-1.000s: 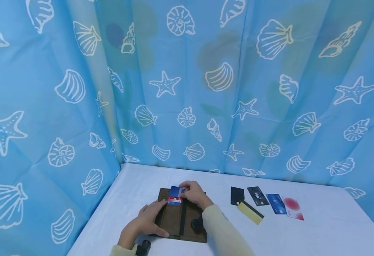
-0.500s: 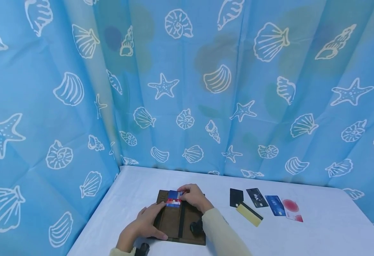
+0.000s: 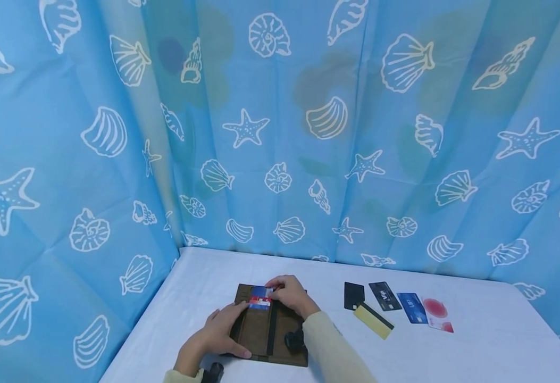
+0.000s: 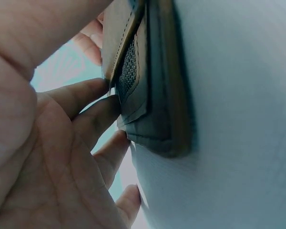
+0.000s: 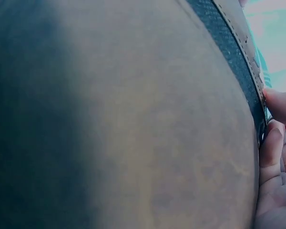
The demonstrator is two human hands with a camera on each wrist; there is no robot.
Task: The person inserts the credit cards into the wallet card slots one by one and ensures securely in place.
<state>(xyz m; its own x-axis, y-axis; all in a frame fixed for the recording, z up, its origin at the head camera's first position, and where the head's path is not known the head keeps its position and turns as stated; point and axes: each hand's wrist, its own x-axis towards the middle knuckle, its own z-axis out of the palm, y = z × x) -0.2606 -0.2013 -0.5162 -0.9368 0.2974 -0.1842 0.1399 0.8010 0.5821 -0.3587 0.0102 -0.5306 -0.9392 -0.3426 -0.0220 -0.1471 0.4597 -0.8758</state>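
Note:
A brown wallet [image 3: 255, 331] with a black strip down its face lies on the white table. A blue, red and white card [image 3: 260, 302] sits partly in a pocket near the wallet's upper edge. My right hand [image 3: 293, 296] holds the card's right upper side between thumb and fingers. My left hand [image 3: 217, 333] rests along the wallet's left side, fingers spread, with the thumb at the lower edge and a fingertip beside the card. In the left wrist view, its fingertips touch the wallet's stitched edge [image 4: 157, 138]. Wallet leather fills most of the right wrist view.
Right of the wallet lie several cards: a black card [image 3: 354, 296], a gold card [image 3: 373, 321] with a dark stripe, a second black card [image 3: 385, 296], a blue card [image 3: 412, 308] and a white-and-red card [image 3: 437, 315]. A blue shell-print curtain [image 3: 280, 133] hangs behind the table.
Compared with one second ago, the blue, red and white card sits slightly lower in the pocket, my right hand moving with it. My left hand stays on the wallet.

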